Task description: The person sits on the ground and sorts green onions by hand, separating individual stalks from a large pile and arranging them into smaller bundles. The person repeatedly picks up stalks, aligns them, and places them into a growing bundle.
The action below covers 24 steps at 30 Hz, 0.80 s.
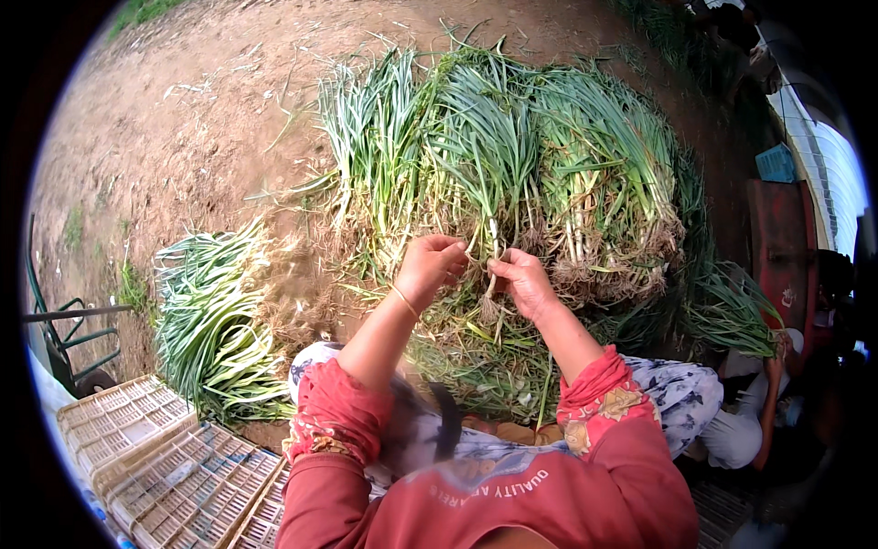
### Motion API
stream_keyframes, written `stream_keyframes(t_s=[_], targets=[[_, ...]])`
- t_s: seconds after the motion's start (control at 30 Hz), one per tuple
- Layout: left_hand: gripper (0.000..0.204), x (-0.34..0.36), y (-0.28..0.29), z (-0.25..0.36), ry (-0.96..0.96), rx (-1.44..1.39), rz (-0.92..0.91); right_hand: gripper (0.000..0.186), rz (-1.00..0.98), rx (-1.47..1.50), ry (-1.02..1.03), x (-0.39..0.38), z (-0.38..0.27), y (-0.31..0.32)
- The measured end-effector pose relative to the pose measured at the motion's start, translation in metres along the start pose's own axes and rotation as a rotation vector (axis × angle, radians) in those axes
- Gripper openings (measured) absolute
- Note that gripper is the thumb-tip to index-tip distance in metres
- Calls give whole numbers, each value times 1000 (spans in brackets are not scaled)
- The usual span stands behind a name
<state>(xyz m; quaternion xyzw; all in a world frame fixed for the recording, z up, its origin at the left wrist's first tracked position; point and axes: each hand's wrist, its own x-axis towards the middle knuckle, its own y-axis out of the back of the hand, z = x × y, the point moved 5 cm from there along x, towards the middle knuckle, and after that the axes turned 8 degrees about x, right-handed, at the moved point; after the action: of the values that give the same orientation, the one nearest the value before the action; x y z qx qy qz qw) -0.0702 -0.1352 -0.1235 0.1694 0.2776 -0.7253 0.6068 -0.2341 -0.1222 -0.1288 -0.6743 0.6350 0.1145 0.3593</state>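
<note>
My right hand (523,280) pinches a single green onion (495,240) just above its roots. The stalk stands with its white shank and roots toward me and its green leaves pointing away over the pile. My left hand (433,267), closed with thumb and fingers together, is beside the stalk at a thin pale outer leaf (473,241). In front of both hands lies a large heap of untrimmed green onions (585,156), roots facing me. Cleaner green onions (219,320) lie stacked at my left, their roots turned to the right.
Loose stripped leaves (485,366) are heaped between my knees. Cream plastic crates (187,485) stand at lower left, near a green metal frame (78,343). On the right, another person's hand (782,346) holds a bunch of green onions (732,311). A blue basket (776,164) sits farther back.
</note>
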Motion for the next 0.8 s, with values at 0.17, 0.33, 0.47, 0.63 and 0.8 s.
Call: stream_keyframes(t_s=[0.17,0.33,0.47,0.63,0.8], targets=[[18,5,-5,-15,95,-9,-67,16,-115,-407,238,-47,45,-21],[15,-7,-1,-16,84,-95,-137,24,-137,-234,135,-56,47,-27],[11,-19,1,-12,29,-88,-109,22,-107,321,110,-28,23,-48],[15,-13,31,-13,-47,-143,51,17,20,108,262,-39,36,-44],[15,-22,23,-11,-24,-170,91,13,-91,-190,276,-110,42,-17]])
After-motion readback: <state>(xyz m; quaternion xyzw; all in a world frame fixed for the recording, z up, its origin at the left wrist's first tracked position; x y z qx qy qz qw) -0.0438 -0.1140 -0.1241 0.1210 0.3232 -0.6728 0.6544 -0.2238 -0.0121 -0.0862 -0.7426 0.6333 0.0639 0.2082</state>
